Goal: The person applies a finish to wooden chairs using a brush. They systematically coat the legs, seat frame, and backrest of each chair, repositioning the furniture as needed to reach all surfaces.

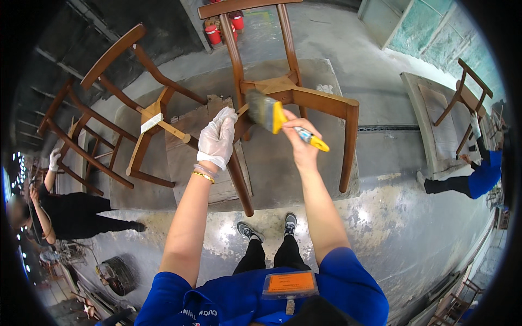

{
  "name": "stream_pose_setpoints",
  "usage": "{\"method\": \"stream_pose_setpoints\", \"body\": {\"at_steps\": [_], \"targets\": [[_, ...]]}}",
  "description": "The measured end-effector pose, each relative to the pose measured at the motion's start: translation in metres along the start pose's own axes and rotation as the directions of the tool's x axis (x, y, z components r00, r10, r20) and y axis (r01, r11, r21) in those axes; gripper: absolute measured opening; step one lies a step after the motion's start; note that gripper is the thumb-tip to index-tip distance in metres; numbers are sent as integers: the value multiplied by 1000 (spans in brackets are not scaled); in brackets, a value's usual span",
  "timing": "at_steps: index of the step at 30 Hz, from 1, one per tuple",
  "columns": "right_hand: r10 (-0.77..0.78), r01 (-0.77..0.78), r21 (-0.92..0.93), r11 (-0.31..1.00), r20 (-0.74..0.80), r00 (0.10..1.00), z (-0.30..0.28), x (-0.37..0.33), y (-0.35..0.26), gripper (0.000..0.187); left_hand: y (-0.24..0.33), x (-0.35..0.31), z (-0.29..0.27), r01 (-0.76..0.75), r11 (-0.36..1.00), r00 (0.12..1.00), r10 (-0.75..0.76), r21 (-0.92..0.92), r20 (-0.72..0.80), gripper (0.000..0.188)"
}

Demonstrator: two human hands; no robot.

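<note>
A brown wooden chair frame point(323, 102) without a seat panel stands in front of me. In my bare right hand point(303, 142) is a wide paintbrush point(278, 116) with a yellow band and a yellow-tipped handle. Its dark bristles lie over the left part of the seat frame; whether they touch the wood I cannot tell. My left hand point(217, 138), in a thin whitish glove, is closed at the chair's near left corner, above the front leg point(239, 179). The glove hides the wood within its grip.
The chair stands on a low grey platform point(321, 70) with cardboard point(179, 163) on it. More chair frames point(147, 111) are to the left. Co-workers stand at far left point(70, 212) and far right point(481, 174), the right one by another chair point(462, 95). A dark coil point(117, 274) lies lower left.
</note>
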State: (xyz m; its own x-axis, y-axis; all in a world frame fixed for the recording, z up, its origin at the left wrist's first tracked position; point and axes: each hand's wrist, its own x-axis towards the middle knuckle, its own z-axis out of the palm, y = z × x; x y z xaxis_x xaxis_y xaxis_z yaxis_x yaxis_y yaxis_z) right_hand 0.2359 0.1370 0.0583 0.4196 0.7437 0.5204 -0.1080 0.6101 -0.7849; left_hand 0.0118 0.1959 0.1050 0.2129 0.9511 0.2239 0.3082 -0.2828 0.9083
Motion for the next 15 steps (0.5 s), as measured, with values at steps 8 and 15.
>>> {"method": "stream_pose_setpoints", "body": {"at_steps": [8, 15], "targets": [[129, -13, -356, 934, 304, 944, -8, 0, -17, 15, 25, -8, 1, 78, 997, 996, -78, -8, -47, 45], [482, -492, 295, 819, 114, 869, -20, 12, -18, 9, 38, -11, -6, 71, 972, 997, -73, 226, 2, 67]]}}
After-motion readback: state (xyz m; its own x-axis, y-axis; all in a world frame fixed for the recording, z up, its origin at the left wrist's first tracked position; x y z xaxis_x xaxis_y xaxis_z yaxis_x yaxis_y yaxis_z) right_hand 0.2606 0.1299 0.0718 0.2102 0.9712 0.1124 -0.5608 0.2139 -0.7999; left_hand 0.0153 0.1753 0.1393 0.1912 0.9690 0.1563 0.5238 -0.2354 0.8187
